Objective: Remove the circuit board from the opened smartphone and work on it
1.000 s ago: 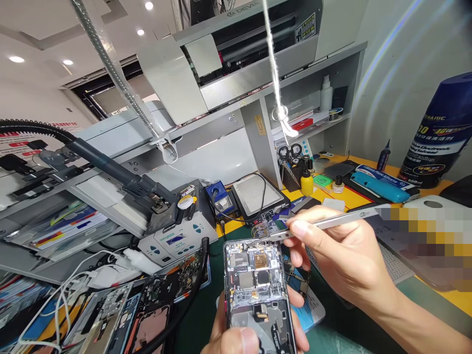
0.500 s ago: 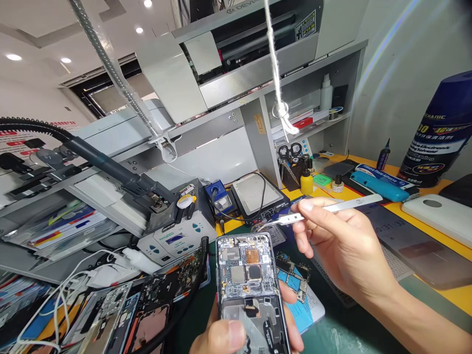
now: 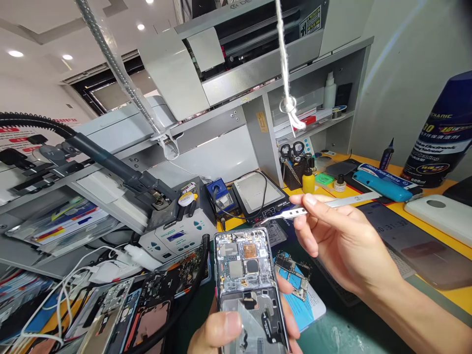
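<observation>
An opened smartphone point(image 3: 245, 280) with its circuit board and inner frame exposed is gripped by my left hand point(image 3: 217, 332), thumb across the lower left and fingers round the right edge. My right hand point(image 3: 342, 241) pinches metal tweezers point(image 3: 294, 213) between thumb and fingers. Their tips point left, just above the phone's top edge, apart from it as far as I can see. Whether anything sits between the tips is too small to tell. Behind the phone, to its right, loose circuit boards point(image 3: 295, 275) lie on a blue and white box point(image 3: 311, 312).
Phone parts point(image 3: 147, 319) and white cables point(image 3: 61, 295) crowd the left side. A rework station point(image 3: 177, 241) stands behind them, with a black hose point(image 3: 193, 295) running forward. A spray can point(image 3: 438, 132) and a yellow bottle point(image 3: 308, 181) stand to the right. A white cord point(image 3: 283, 59) hangs overhead.
The view has shifted slightly. The phone sits a little higher and further left in it, and the tweezers' tips have moved slightly up and right. Both hands keep their holds.
</observation>
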`<action>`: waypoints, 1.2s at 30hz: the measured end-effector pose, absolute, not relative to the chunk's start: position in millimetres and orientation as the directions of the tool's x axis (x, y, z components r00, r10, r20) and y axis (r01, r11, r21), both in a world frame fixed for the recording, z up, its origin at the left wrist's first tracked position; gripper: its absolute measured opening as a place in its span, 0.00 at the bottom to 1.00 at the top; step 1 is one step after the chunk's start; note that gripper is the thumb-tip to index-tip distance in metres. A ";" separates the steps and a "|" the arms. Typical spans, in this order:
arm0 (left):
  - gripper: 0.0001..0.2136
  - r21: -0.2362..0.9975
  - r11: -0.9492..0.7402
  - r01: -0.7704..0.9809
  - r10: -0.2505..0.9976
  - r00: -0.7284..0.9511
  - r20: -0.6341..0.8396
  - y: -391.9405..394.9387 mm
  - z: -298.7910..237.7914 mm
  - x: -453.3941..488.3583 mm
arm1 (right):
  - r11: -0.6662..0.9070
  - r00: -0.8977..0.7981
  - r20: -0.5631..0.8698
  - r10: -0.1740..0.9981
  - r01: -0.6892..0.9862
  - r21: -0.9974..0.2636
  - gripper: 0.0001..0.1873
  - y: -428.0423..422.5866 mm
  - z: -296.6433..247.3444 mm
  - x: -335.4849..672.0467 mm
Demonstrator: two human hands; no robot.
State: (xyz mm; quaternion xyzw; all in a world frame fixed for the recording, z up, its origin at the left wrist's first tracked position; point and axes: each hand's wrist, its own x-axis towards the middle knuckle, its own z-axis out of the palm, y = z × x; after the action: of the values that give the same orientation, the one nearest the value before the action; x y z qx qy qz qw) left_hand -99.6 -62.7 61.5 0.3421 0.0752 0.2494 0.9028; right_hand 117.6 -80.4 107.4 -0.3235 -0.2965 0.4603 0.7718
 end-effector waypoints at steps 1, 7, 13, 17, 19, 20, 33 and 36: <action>0.28 0.651 0.640 -0.409 0.518 0.855 0.028 -62.4 59.8 -99.4 | 0.363 0.391 0.159 0.907 -0.532 -0.765 0.12 -80.5 108.4 118.0; 0.30 0.614 0.658 -0.436 0.554 0.832 -0.003 -59.4 68.7 -94.3 | 0.270 0.247 0.154 0.957 -0.558 -0.785 0.11 -81.4 111.1 115.9; 0.30 0.665 0.632 -0.399 0.560 0.828 -0.036 -56.8 84.7 -95.7 | 0.249 0.194 0.168 0.967 -0.558 -0.791 0.08 -81.5 109.4 113.9; 0.35 0.649 0.635 -0.418 0.570 0.821 -0.029 -57.8 81.4 -94.8 | 0.226 0.212 0.126 0.969 -0.560 -0.797 0.11 -80.7 107.2 115.4; 0.38 0.631 0.637 -0.443 0.574 0.819 -0.005 -58.8 78.9 -92.7 | 0.238 0.244 0.117 0.963 -0.557 -0.796 0.13 -80.0 106.2 115.7; 0.40 0.627 0.633 -0.454 0.578 0.816 0.006 -59.1 77.8 -91.7 | 0.254 0.270 0.119 0.956 -0.551 -0.794 0.13 -79.3 105.9 115.7; 0.22 0.737 0.314 -0.599 0.896 0.444 -0.021 -40.0 88.8 -95.6 | 0.119 0.240 0.091 0.967 -0.103 -0.988 0.24 -57.7 96.2 129.5; 0.23 0.690 0.397 -0.605 0.856 0.515 -0.041 -37.0 87.0 -95.4 | 0.046 0.257 0.061 0.964 0.062 -0.997 0.21 -49.7 88.4 135.3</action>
State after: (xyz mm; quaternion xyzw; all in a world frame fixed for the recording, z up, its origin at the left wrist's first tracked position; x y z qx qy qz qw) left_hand -95.4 -37.0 87.0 0.3144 0.1997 0.4500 0.8117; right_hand 135.3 -49.7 88.4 -0.5609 -0.4574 0.4027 0.5604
